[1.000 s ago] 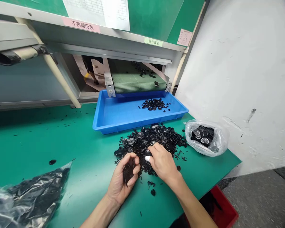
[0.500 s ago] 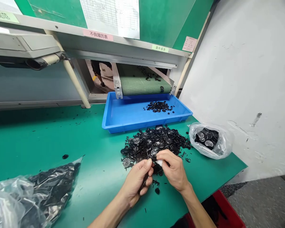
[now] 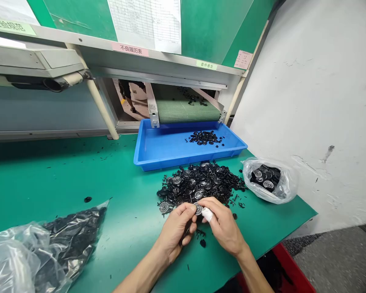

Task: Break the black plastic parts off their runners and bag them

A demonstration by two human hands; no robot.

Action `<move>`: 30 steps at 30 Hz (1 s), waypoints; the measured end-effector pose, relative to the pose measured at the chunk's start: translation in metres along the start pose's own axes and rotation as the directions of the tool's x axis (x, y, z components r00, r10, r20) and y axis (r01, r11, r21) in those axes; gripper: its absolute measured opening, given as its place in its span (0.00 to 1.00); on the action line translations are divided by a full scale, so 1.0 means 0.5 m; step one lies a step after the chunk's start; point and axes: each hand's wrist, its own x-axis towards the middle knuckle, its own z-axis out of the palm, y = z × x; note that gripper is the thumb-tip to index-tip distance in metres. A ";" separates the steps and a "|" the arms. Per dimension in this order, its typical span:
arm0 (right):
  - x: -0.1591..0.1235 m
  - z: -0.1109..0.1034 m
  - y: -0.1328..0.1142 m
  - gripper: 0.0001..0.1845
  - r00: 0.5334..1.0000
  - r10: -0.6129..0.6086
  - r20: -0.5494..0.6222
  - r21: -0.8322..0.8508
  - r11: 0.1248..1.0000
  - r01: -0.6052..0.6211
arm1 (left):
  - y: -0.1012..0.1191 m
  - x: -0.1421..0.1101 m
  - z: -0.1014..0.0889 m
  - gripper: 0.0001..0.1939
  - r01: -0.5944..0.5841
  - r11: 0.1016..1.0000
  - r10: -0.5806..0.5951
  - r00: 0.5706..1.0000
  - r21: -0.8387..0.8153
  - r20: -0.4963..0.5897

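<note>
Between the fingertips of both hands is a round black plastic disc (image 3: 198, 209) with raised rings, its face turned up. My left hand (image 3: 177, 228) is closed, pinching the disc's left side between thumb and fingers. A dark shape shows in the curl of its lower fingers, too hidden to name. My right hand (image 3: 224, 226), with a white wrap (image 3: 207, 214) on one finger, grips the right side of the disc. Just beyond the hands lies a heap of black plastic parts (image 3: 198, 183), round discs mixed with thin stick-like bits. A few loose bits lie below the hands.
A blue tray (image 3: 158, 162) holding black parts stands behind the heap, beneath a green conveyor belt (image 3: 186, 110). Clear bags of black parts stand at right (image 3: 288, 189) and left (image 3: 15, 252). A white wall (image 3: 317, 122) borders the right side. Under the table edge is a red bin (image 3: 295, 270).
The disc now shows between my fingertips, where a small dark piece was barely visible before. My right hand has turned slightly. A part at the conveyor's end is gone from the belt.
</note>
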 end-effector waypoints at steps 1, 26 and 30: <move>-0.002 0.004 -0.001 0.16 0.999 0.034 -0.013 0.002 0.999 -0.034 | -0.001 -0.001 0.001 0.15 -0.013 1.000 0.013 1.000 0.014 -0.001; 0.023 0.011 0.006 0.18 0.998 -0.034 -0.058 -0.260 0.966 0.017 | -0.015 -0.017 0.002 0.13 -0.053 0.995 0.050 0.998 -0.090 -0.041; 0.067 -0.004 0.007 0.20 0.998 0.011 0.064 -0.546 0.838 0.026 | -0.004 -0.009 -0.012 0.12 -0.012 0.973 0.001 0.999 -0.229 -0.050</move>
